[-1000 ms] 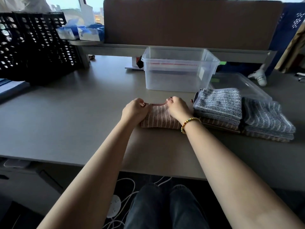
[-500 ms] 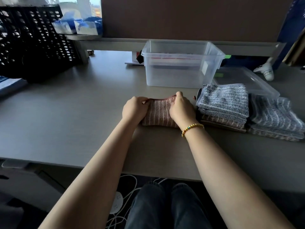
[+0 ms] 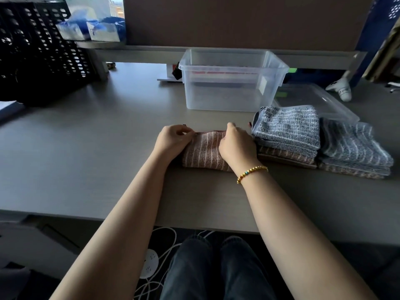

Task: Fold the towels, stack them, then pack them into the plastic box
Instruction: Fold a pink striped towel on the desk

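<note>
- left hand [image 3: 173, 140] and right hand [image 3: 236, 146] both pinch the brown striped towel [image 3: 204, 151] at its far corners
- I'd line up the edges, then press the fold flat

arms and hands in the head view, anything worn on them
Both forearms are bare, with no sleeves in view. The right wrist carries a beaded bracelet of round gold-coloured beads with a few teal and reddish ones. The left hand and right hand show no gloves; no rings are visible.
</note>
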A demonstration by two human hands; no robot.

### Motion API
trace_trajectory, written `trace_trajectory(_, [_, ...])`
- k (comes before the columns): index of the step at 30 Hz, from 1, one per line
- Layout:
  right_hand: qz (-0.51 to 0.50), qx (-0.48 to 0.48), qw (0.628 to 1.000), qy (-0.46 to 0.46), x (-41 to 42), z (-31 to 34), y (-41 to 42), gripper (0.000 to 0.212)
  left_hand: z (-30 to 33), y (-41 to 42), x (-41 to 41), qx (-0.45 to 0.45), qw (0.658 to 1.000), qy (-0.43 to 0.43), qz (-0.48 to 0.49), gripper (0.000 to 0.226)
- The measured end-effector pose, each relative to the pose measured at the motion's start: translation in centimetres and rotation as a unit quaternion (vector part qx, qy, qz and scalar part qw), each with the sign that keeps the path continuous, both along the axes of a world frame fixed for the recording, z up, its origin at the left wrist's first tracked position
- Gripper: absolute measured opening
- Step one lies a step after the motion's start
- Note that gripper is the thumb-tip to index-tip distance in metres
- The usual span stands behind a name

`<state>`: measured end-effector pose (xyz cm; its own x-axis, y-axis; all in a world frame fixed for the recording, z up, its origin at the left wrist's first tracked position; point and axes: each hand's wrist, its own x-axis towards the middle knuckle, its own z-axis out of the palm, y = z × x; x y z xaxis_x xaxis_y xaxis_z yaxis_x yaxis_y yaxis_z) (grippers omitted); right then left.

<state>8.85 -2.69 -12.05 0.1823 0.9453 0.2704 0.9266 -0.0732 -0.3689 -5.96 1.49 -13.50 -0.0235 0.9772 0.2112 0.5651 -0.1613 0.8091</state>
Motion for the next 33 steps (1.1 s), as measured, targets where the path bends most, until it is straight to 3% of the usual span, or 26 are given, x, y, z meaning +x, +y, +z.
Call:
trace_trajectory(3, [-0.007,0.018,0.999,0.035,0.0,0.2,-0.3,0.028,0.4,-0.3,0.1,0.018,0.996,-0.081,-0.016,0.019])
trace_trajectory(9, [0.000,-0.035,0.999,-0.020,0.4,-0.1,-1.0,0.017,0.0,-0.4,0.7,-0.014,0.998,0.067,-0.014,0.022])
trace_trajectory(14, [-0.009,-0.015,1.000,-0.005,0.2,-0.1,-0.9,0.019,0.3,0.0,1.2,-0.002,0.996,0.083,0.021,0.022])
trace_trajectory(19, [-0.015,-0.009,1.000,0.008,0.4,-0.5,-0.2,0.022,0.4,1.3,1.4,-0.031,0.984,0.175,0.008,0.038])
trace_trajectory(22, [-0.011,0.008,1.000,0.020,0.4,-0.8,0.3,0.028,0.8,1.7,1.3,-0.034,0.978,0.204,-0.022,0.029])
trace_trajectory(31, [-0.035,-0.018,0.999,0.019,0.3,-0.8,0.5,0.021,-0.1,1.4,1.6,-0.008,0.982,0.180,0.053,0.026])
trace_trajectory(33, [-0.017,0.020,1.000,-0.007,0.4,-0.4,0.3,0.021,-0.2,1.4,1.4,-0.009,0.985,0.161,0.056,0.026])
